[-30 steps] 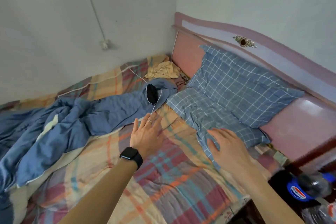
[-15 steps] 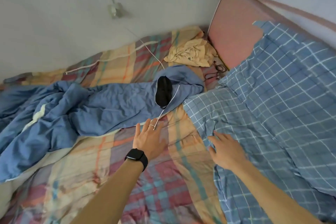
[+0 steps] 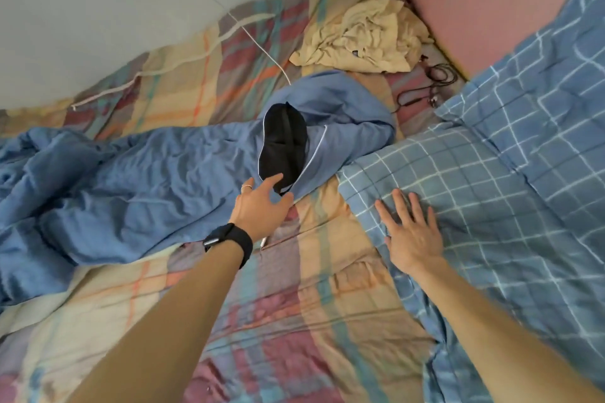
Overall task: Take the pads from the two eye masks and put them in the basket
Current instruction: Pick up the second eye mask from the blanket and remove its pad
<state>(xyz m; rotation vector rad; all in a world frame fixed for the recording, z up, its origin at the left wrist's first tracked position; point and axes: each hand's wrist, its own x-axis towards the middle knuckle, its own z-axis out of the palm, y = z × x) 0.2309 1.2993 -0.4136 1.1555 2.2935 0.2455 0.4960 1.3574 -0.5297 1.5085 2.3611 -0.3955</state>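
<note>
A black eye mask (image 3: 283, 144) lies on a crumpled blue blanket (image 3: 147, 180) in the middle of the bed. My left hand (image 3: 262, 206), with a ring and a black wrist watch, is stretched out with fingers apart, and its fingertips touch the mask's near end. It holds nothing. My right hand (image 3: 411, 232) rests flat with spread fingers on the blue checked pillow (image 3: 491, 206). Only one mask shows. No basket and no pads are in view.
The bed has a plaid sheet (image 3: 294, 304). A crumpled cream cloth (image 3: 363, 36) lies by the pink headboard (image 3: 491, 0). Black cables (image 3: 435, 82) lie beside the pillow. A white cord (image 3: 262, 49) runs from the wall to the blanket.
The view has moved closer to the bed. My left hand has reached forward from the sheet to the mask's near end. My right hand has slid further onto the pillow.
</note>
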